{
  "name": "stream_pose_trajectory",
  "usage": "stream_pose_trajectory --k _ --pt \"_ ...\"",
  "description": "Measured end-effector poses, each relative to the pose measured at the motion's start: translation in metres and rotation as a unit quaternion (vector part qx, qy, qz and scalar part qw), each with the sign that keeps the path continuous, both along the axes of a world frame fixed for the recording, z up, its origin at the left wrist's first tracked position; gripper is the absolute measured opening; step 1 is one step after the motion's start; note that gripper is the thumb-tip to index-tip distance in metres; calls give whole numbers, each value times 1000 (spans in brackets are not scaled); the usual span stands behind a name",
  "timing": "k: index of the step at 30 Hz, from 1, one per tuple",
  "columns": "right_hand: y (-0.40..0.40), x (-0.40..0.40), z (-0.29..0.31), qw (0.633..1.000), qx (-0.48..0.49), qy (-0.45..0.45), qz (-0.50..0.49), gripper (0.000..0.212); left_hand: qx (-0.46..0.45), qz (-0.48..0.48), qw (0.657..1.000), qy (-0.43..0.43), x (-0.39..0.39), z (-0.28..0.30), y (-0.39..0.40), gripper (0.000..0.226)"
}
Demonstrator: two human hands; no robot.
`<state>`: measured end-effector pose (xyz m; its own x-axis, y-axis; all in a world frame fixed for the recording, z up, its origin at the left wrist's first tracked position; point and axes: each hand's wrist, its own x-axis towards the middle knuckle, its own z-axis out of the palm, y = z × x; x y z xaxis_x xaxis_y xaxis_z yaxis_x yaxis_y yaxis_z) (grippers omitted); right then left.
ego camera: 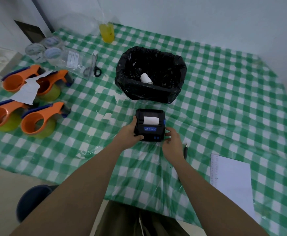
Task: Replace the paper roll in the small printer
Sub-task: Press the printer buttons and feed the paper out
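The small black printer [150, 126] with blue buttons stands on the green checked tablecloth at the table's middle, and a white strip of paper [151, 120] shows at its top. My left hand [130, 133] grips the printer's left side, thumb on its front corner. My right hand [171, 142] is at the printer's right front corner, fingers curled and touching its edge. A white paper roll [145, 77] lies inside the bin lined with a black bag [150, 74] just behind the printer.
Several orange tape dispensers [42, 120] and a torn paper slip [27, 89] sit at the left. Scissors [95, 66], clear bags and tape rolls [51, 51] lie far left. A yellow drink bag [107, 32] stands at the back. A pen [185, 150] and notebook [233, 181] lie right.
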<state>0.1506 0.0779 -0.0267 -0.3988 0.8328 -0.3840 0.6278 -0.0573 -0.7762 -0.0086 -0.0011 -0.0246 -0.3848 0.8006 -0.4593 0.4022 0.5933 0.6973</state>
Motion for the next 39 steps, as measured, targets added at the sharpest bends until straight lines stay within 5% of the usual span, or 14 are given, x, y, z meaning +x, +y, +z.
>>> stream_pose_trajectory --k 39 --pt "1 3 -4 999 -31 14 14 53 -3 35 999 -11 7 9 -4 90"
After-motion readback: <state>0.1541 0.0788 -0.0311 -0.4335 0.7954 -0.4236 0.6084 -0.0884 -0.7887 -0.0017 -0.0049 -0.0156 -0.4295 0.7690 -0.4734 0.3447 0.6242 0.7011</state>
